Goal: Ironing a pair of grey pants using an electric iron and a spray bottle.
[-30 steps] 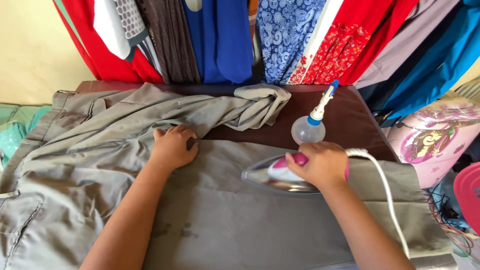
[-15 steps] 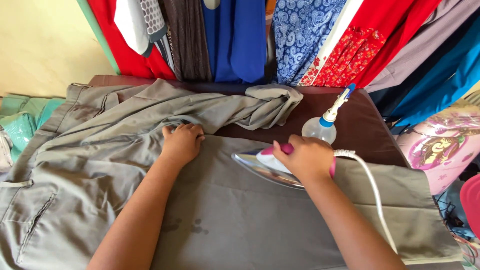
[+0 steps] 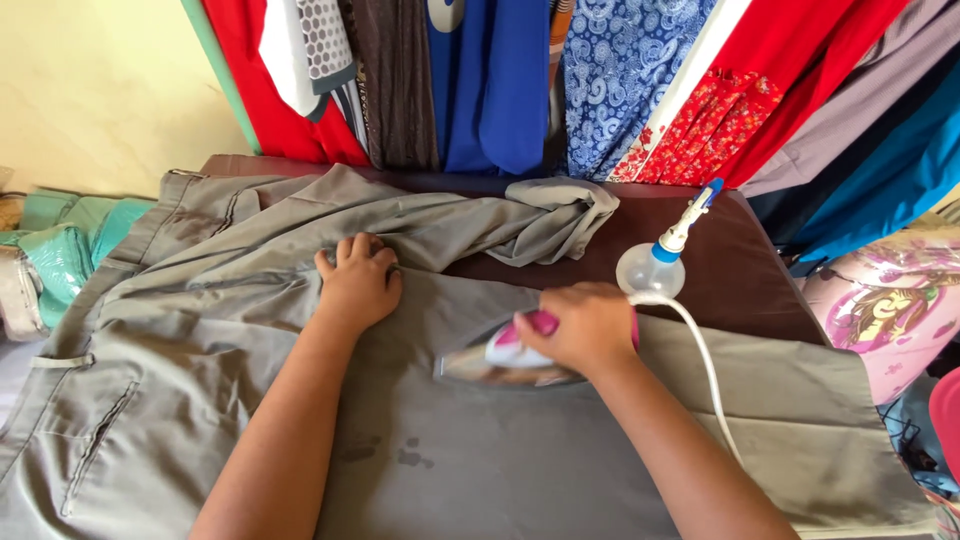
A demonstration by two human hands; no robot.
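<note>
A pair of grey trousers (image 3: 200,400) lies spread over a dark brown ironing table (image 3: 740,270). My left hand (image 3: 358,282) presses flat on the cloth near a fold, fingers slightly curled. My right hand (image 3: 585,325) grips the pink handle of an electric iron (image 3: 495,362), whose metal sole rests on the grey cloth. The iron's white cord (image 3: 705,370) runs back past my right forearm. A few damp spots (image 3: 400,452) show on the cloth below the iron.
A clear spray bottle with a blue and white nozzle (image 3: 655,262) stands on the table just behind the iron. Hanging garments in red, blue and patterned cloth (image 3: 600,80) fill the back. Green folded fabric (image 3: 70,245) lies at left; a floral cloth (image 3: 890,310) at right.
The iron has slid leftward across the grey cloth under my right hand, closer to my left hand. My left hand stays pressed on the fold.
</note>
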